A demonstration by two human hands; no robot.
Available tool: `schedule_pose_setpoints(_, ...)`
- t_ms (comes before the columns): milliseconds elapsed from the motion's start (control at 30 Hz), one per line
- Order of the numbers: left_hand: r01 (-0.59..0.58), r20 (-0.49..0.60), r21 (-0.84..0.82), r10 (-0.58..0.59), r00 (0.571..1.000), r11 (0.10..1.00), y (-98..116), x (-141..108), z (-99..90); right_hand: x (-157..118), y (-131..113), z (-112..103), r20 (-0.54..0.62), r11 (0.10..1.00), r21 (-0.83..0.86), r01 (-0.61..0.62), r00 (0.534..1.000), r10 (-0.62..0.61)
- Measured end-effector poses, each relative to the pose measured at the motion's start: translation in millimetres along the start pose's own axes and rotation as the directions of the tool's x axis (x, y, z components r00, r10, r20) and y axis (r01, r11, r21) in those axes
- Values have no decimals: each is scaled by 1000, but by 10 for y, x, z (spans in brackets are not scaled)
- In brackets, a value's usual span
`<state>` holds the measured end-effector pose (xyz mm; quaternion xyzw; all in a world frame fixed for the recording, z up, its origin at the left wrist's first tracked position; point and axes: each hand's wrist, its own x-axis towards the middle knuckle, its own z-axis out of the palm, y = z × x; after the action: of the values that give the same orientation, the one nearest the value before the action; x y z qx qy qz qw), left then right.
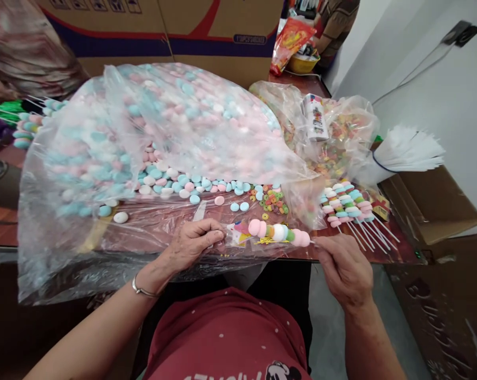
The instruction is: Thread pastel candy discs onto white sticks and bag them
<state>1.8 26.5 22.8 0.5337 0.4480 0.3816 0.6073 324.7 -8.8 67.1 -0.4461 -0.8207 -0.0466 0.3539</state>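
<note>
My right hand is closed on the white stick of a candy skewer, which lies level and points left. Pink, white, blue, orange and green sweets are threaded along it. My left hand pinches the edge of a small clear printed wrapper beside the skewer's left end. Behind them, loose blue, pink and white candies spill from a large clear bag. Small coloured rings lie to the right of these. Several threaded skewers are stacked at the table's right.
White sticks stand in a container at the right, near an open cardboard box. A bag of rings bears a small printed box. Large cartons stand behind. Another person's arm shows at the back.
</note>
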Motion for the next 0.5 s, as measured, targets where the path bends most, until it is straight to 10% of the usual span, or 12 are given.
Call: schedule_pose_setpoints(500, 159, 67, -68, -154, 986, 985, 103, -20, -103, 247, -20, 26, 89, 954, -125, 271, 961, -261)
